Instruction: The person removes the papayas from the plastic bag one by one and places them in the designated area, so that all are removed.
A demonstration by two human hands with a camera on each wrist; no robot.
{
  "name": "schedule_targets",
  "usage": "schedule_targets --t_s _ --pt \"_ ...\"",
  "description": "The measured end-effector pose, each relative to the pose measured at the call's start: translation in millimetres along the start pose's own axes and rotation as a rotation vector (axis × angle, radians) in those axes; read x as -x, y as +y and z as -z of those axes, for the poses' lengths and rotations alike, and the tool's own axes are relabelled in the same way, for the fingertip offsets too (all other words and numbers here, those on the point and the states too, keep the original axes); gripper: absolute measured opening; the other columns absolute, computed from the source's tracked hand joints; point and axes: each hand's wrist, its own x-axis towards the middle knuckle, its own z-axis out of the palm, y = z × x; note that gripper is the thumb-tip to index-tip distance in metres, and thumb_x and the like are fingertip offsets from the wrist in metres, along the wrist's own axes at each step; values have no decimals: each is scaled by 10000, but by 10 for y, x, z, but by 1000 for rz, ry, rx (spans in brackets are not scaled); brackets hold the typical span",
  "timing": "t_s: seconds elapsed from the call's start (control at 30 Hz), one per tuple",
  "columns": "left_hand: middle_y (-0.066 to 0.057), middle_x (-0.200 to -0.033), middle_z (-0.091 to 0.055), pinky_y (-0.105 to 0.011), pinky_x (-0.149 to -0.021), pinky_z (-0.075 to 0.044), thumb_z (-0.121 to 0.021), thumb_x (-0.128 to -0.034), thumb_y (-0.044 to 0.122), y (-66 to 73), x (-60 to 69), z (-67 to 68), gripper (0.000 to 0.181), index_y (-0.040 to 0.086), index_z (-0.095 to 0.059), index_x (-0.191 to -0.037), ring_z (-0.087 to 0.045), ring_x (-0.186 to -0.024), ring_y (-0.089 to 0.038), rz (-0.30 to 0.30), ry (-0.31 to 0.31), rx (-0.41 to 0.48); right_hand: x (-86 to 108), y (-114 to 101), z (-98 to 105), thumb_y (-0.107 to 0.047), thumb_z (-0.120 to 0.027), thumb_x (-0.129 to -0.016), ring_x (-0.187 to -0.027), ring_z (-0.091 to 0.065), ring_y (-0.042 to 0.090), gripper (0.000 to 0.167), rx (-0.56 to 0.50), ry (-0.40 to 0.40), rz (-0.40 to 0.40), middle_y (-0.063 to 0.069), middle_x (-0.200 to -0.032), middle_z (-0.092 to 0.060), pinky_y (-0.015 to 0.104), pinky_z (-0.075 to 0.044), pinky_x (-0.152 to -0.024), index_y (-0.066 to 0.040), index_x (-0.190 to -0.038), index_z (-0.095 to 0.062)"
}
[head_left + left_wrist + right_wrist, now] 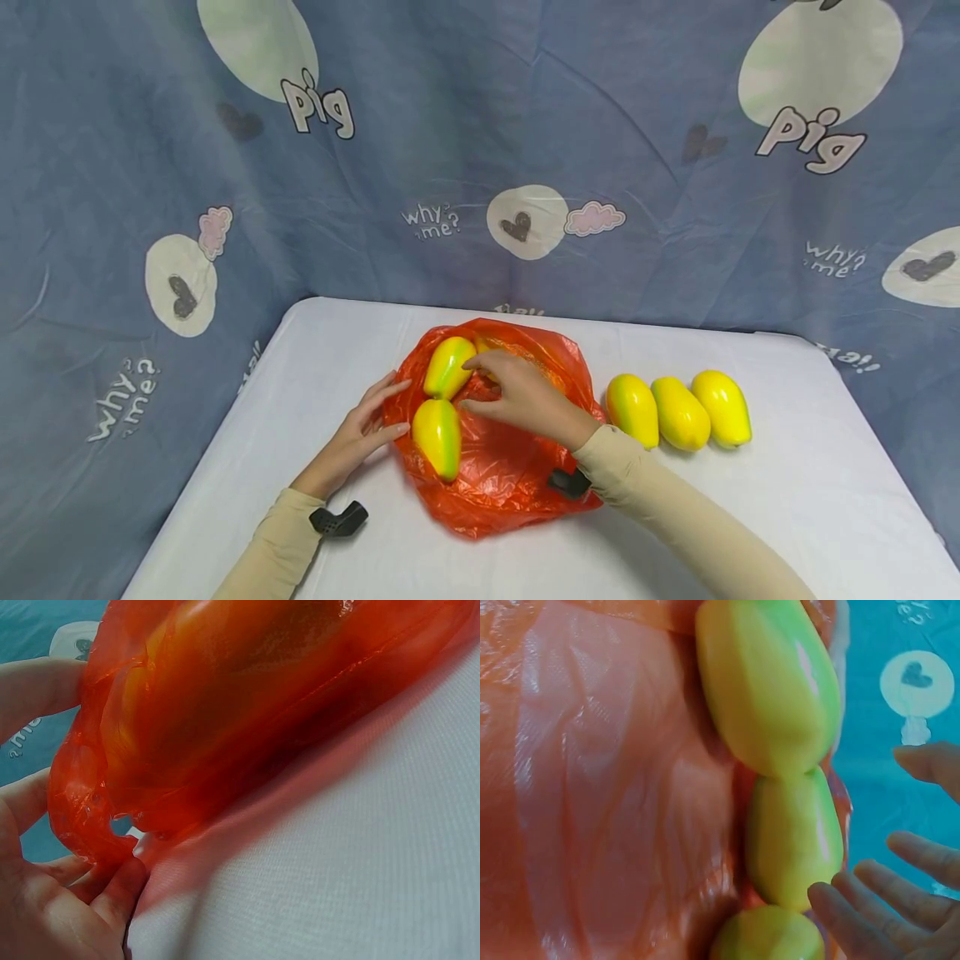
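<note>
A red plastic bag [495, 475] lies spread open on the table. Two glossy yellow-green mangoes, a rear one [447, 368] and a front one [437, 439], sit in its left side, ends touching. Another mango [769, 934] partly shows in the right wrist view; the right hand hides much of that area from the head view. My left hand [352, 437] rests against the bag's left edge, fingers spread, with bag film between them in the left wrist view. Above the bag, my right hand [525, 396] hovers beside the rear mango, thumb and fingers apart, holding nothing.
Three more mangoes, a left one [632, 410], a middle one [680, 414] and a right one [722, 408], lie in a row right of the bag. A white cloth covers the table [810, 500]. Behind it hangs a blue printed curtain [645, 275].
</note>
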Motion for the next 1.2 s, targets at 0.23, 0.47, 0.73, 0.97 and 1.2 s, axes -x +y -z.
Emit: schedule_targets --t_s 0.23,0.47,0.73,0.97,1.2 --pt "-17 -1753 -81 25 -1059 -255 -690 -983 271 -8 -3 -6 618 292 -455 -1554 -50 -1628 -327 -3 3 -4 -111 -39 -160 -375 -761 -940 -1156 -672 253 442 20 -53 6 47 -1210 -721 365 -560 -1021 -98 -1269 -661" --pt "-28 -1754 -72 26 -1074 -230 -680 -990 225 -19 -1 -5 621 266 -445 -1564 -39 -1626 -338 -30 -4 4 -128 -90 -278 -472 -797 -886 -1029 -655 216 510 78 -98 8 39 -1159 -703 269 -556 -883 -123 -1226 -650" --pt "-11 -1753 -76 24 -1067 -247 -668 -999 256 -11 -4 9 605 306 -444 -1558 -44 -1627 -332 -30 -12 -9 -83 -132 -388 -545 -784 -870 -1146 -641 159 635 111 -152 -13 -4 -1265 -684 286 -559 -979 -134 -1330 -637" --pt "-22 -1753 -66 22 -1074 -248 -669 -1000 238 -27 -8 16 604 284 -446 -1559 -32 -1627 -336 -41 -18 7 -64 -187 -428 -464 -744 -910 -1407 -534 216 678 102 -209 -15 35 -1485 -603 373 -503 -1132 -121 -1468 -571" --pt "-26 -1754 -66 26 -1069 -244 -672 -995 240 -29 -5 11 608 283 -447 -1559 -37 -1625 -340 -35 -11 3 -51 -227 -476 -459 -751 -899 -1394 -542 221 746 127 -252 -20 77 -1551 -536 364 -528 -1100 -128 -1523 -509"
